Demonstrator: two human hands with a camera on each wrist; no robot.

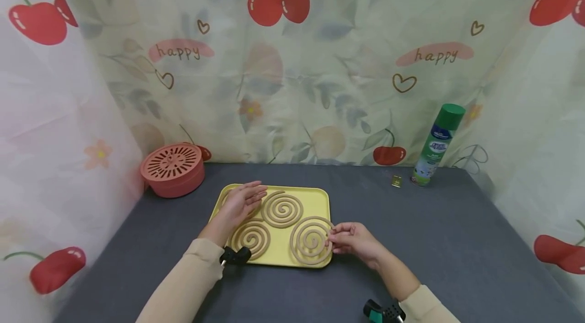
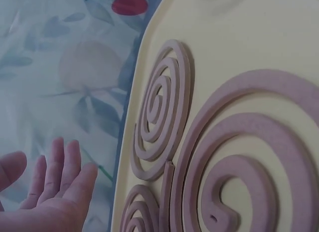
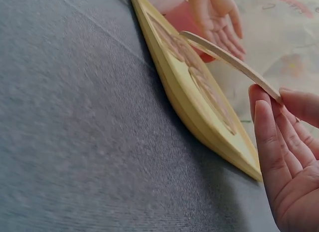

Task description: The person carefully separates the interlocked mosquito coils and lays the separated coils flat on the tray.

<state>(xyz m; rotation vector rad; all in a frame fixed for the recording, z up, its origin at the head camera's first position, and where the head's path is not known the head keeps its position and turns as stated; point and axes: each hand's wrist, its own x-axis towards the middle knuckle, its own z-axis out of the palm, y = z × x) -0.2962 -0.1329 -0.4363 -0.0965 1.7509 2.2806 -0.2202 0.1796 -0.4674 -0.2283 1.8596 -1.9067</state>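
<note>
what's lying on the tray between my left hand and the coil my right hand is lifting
In the head view, two more mosquito coils: one toward the back of the yellow tray, one at its front, between the left hand and the lifted coil.

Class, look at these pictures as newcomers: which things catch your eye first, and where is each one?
A yellow tray in the middle of the grey table holds spiral coils. The right hand pinches the edge of the front-right coil, lifting it, while the left hand hovers open over the tray's back left. Cherry-printed curtains surround everything.
</note>
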